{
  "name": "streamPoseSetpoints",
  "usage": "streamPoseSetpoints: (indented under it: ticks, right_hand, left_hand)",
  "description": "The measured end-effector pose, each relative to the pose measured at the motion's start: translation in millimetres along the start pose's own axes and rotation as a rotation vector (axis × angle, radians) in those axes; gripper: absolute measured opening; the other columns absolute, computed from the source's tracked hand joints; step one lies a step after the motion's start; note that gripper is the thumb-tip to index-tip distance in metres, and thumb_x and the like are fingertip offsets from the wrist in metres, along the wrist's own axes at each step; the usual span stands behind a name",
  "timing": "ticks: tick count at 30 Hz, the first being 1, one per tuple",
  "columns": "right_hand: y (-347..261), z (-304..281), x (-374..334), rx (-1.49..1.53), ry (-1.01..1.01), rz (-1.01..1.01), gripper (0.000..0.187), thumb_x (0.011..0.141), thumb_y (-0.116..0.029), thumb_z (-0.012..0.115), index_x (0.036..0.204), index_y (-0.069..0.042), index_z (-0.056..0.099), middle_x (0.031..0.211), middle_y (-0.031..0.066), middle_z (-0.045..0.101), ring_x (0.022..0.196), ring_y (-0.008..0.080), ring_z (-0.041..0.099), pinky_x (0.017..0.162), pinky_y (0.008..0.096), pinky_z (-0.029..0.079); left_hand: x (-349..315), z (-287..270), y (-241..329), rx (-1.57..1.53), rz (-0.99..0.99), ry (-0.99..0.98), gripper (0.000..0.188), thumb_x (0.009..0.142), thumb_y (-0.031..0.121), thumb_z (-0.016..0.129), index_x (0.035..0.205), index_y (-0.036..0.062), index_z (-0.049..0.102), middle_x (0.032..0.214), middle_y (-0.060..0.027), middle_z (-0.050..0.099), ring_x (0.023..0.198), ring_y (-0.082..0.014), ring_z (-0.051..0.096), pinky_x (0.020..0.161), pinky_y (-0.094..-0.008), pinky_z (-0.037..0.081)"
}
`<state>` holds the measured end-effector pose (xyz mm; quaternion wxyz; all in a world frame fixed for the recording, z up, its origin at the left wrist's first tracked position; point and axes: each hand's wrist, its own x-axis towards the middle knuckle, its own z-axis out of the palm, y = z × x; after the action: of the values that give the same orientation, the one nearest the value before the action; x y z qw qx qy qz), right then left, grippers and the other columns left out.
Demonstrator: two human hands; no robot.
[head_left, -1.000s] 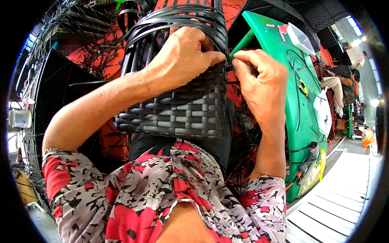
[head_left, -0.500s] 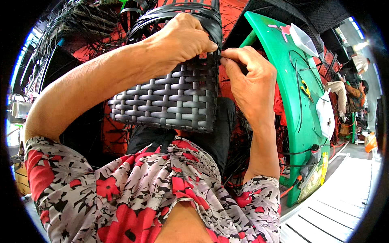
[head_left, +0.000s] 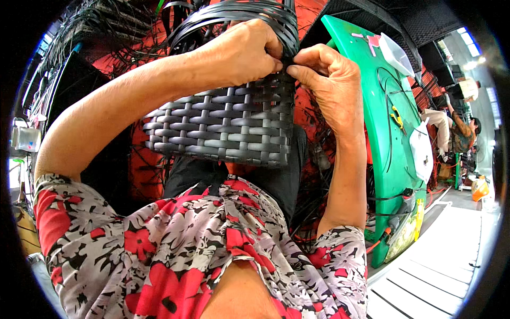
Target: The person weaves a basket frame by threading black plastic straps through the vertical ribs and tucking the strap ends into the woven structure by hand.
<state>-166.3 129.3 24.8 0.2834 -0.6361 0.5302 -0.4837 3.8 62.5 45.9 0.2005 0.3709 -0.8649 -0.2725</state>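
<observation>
A half-woven basket [head_left: 228, 125] of flat, dark grey plastic strips rests against my lap, its weave tight on the lower side. Long black strips [head_left: 234, 11] loop loosely above it. My left hand [head_left: 248, 53] reaches across the basket's upper part, fingers curled closed on a black strip by the right corner. Just right of that corner is my right hand [head_left: 333, 80], thumb and forefinger brought together at the edge. Whatever lies between those fingertips is too small to make out. The left hand hides part of the upper weave.
At right stands a green table [head_left: 374, 133] bearing yellow-handled cutters [head_left: 398, 118], a white tray [head_left: 396, 55], a white bag [head_left: 421, 151] and thin black strips. A power tool [head_left: 399, 217] hangs by its near end. Cut strips litter the red floor; another person [head_left: 464, 130] sits far right.
The basket's right corner has shifted slightly right and up. My right hand's forefinger has lifted a little from the thumb, while my left hand stays at the corner.
</observation>
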Motion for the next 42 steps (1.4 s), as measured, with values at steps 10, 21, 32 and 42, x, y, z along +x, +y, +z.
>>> streamPoseSetpoints:
  ticks: [10,21,32,42]
  right_hand:
    - [-23,15,-6,-0.342,0.159,-0.478,0.011,0.076,0.001,0.066,0.086,0.002,0.068,0.084,0.0153,0.066,0.081,0.0247,0.065,0.073,0.0299,0.05]
    - [-20,18,1,0.024,0.011,-0.046,0.006,0.086,-0.005,0.061,0.087,-0.001,0.057,0.065,0.0031,0.058,0.054,0.01,0.052,0.052,0.0252,0.044]
    - [-53,23,25,-1.114,-0.426,-0.332,0.013,0.069,-0.014,0.057,0.068,-0.002,0.064,0.065,0.0207,0.062,0.063,0.0346,0.064,0.061,0.0433,0.053]
    - [-24,29,-7,-0.718,-0.004,-0.448,0.009,0.082,-0.011,0.056,0.075,-0.005,0.056,0.074,0.0155,0.058,0.066,0.0346,0.06,0.058,0.0431,0.048]
  left_hand:
    - [-13,-26,-20,-0.781,0.079,-0.201,0.011,0.081,0.014,0.065,0.08,0.0029,0.064,0.074,0.0052,0.057,0.072,-0.0031,0.049,0.068,-0.019,0.038]
    - [-20,-4,-50,-0.322,0.162,0.054,0.014,0.086,0.012,0.063,0.083,-0.0009,0.065,0.07,-0.0015,0.06,0.069,-0.007,0.053,0.064,-0.0271,0.045]
    - [-22,26,-49,0.009,0.245,0.075,0.02,0.081,0.023,0.055,0.09,0.0118,0.069,0.109,-0.0241,0.058,0.099,-0.0429,0.054,0.088,-0.0506,0.037]
    - [-16,11,-49,-0.712,-0.066,0.005,0.007,0.074,0.007,0.069,0.078,0.0005,0.068,0.074,-0.0007,0.064,0.071,-0.0099,0.057,0.07,-0.0256,0.046]
